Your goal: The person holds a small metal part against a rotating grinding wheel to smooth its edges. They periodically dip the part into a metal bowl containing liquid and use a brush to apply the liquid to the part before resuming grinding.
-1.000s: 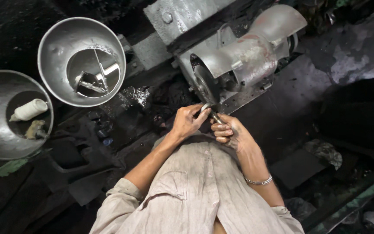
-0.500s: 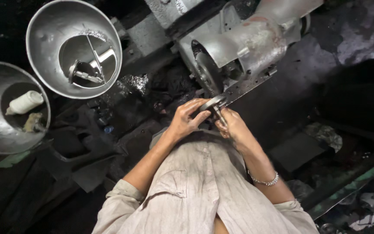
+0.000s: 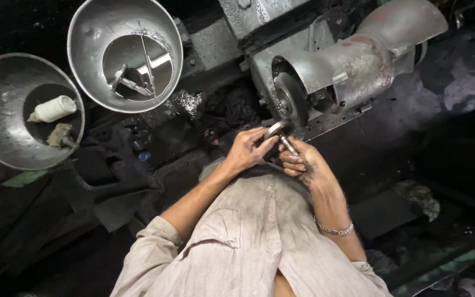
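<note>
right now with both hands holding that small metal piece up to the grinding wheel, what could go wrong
1. The left hand and right hand pinch a small metal piece right at the grinding wheel; bare fingertips could slip onto it.
2. The piece is small and hand-held, so the wheel might snatch or fling it.
3. The bracelet and the loose shirt sit fairly near the machine and could possibly catch.
</note>
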The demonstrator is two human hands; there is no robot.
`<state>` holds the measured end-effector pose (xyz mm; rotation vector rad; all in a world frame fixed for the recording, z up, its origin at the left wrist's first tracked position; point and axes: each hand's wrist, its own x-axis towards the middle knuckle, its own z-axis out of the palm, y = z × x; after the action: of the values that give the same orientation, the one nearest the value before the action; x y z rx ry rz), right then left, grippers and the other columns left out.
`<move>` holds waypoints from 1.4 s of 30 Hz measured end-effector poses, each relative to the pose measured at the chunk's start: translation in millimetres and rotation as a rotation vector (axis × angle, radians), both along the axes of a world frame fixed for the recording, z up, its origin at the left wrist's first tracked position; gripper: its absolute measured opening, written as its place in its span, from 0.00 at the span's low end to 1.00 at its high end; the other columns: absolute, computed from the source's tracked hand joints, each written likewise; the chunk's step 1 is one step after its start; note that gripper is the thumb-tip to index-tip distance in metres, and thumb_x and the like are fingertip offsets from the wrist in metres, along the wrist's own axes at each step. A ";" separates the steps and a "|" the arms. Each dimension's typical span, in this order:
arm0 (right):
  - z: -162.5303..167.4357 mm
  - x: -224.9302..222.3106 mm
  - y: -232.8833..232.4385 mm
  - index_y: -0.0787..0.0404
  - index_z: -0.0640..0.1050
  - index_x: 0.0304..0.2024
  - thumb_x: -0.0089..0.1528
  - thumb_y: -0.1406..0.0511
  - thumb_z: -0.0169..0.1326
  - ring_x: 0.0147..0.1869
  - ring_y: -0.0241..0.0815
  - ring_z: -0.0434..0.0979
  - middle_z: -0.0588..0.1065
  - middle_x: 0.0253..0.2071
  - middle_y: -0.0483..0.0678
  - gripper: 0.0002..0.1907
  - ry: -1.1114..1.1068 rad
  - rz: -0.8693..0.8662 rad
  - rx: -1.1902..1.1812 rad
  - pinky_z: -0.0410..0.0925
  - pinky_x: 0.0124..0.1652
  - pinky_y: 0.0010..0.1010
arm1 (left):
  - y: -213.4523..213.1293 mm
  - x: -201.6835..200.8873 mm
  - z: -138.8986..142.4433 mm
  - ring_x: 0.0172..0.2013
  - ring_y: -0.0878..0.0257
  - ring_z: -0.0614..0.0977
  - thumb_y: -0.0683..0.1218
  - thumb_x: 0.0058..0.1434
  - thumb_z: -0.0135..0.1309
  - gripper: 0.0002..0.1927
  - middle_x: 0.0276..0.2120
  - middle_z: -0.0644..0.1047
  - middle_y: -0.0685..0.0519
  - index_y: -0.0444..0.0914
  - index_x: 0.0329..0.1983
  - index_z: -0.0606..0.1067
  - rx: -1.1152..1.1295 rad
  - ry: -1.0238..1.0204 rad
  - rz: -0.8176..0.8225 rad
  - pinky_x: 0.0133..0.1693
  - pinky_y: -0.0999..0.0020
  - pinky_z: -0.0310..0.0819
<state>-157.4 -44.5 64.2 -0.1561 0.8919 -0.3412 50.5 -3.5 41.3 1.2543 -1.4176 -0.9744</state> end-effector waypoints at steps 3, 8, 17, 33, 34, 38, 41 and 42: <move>6.2 1.5 -1.9 0.63 0.72 0.36 0.73 0.56 0.40 0.11 0.26 0.50 0.56 0.12 0.34 0.20 0.046 0.010 -0.012 0.47 0.14 0.22 | -3.6 -0.6 7.7 0.30 0.59 0.83 0.45 0.65 0.62 0.11 0.35 0.82 0.47 0.33 0.46 0.80 -0.024 -0.037 0.010 0.32 0.68 0.75; 11.9 2.6 -5.6 0.63 0.73 0.36 0.73 0.55 0.39 0.10 0.26 0.50 0.55 0.12 0.34 0.21 0.008 0.012 0.027 0.48 0.15 0.22 | -9.4 -1.6 19.3 0.33 0.56 0.85 0.47 0.65 0.60 0.12 0.36 0.82 0.45 0.34 0.45 0.80 -0.062 -0.073 0.036 0.34 0.64 0.78; 2.8 -0.5 -10.0 0.64 0.72 0.37 0.73 0.56 0.38 0.11 0.25 0.51 0.56 0.13 0.33 0.20 -0.064 0.032 0.059 0.48 0.15 0.21 | -27.0 4.7 42.7 0.26 0.49 0.81 0.54 0.65 0.58 0.16 0.26 0.79 0.44 0.35 0.34 0.81 0.061 -0.299 -0.002 0.30 0.57 0.74; -12.3 -16.4 -8.3 0.57 0.66 0.30 0.73 0.54 0.36 0.11 0.25 0.52 0.56 0.13 0.33 0.20 -0.034 0.035 0.022 0.48 0.15 0.22 | -38.3 -16.1 27.0 0.21 0.45 0.77 0.56 0.62 0.59 0.21 0.20 0.74 0.42 0.34 0.25 0.77 0.072 -0.322 -0.010 0.26 0.54 0.69; -9.8 -15.3 -6.6 0.56 0.65 0.29 0.73 0.54 0.36 0.11 0.25 0.52 0.55 0.13 0.33 0.21 -0.037 0.031 0.017 0.48 0.15 0.22 | -37.1 -16.7 28.4 0.22 0.46 0.78 0.56 0.62 0.59 0.20 0.21 0.75 0.42 0.34 0.26 0.78 0.084 -0.310 -0.012 0.26 0.54 0.70; 6.4 -4.0 6.0 0.57 0.67 0.32 0.73 0.54 0.36 0.12 0.26 0.52 0.58 0.14 0.35 0.20 0.254 0.041 -0.149 0.48 0.14 0.23 | -31.7 -16.2 38.6 0.27 0.48 0.81 0.54 0.63 0.59 0.16 0.28 0.79 0.42 0.35 0.34 0.80 0.088 -0.259 -0.066 0.30 0.57 0.73; 24.5 -0.8 23.1 0.57 0.70 0.38 0.72 0.54 0.35 0.16 0.28 0.58 0.65 0.18 0.37 0.18 0.652 0.118 -0.528 0.54 0.18 0.24 | -19.9 -12.0 47.6 0.40 0.50 0.84 0.51 0.66 0.58 0.16 0.41 0.81 0.43 0.33 0.48 0.79 0.011 -0.113 -0.166 0.42 0.61 0.77; 29.7 -1.3 28.4 0.56 0.72 0.42 0.72 0.54 0.36 0.19 0.26 0.62 0.68 0.21 0.36 0.17 0.724 0.135 -0.710 0.58 0.19 0.22 | -15.8 -10.4 49.4 0.45 0.51 0.85 0.50 0.67 0.58 0.18 0.46 0.82 0.43 0.33 0.53 0.78 -0.026 -0.051 -0.201 0.47 0.63 0.78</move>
<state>-158.7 -16.1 93.9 -1.0409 1.4326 -0.4752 40.1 -19.3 90.7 1.1402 -1.6147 -1.0611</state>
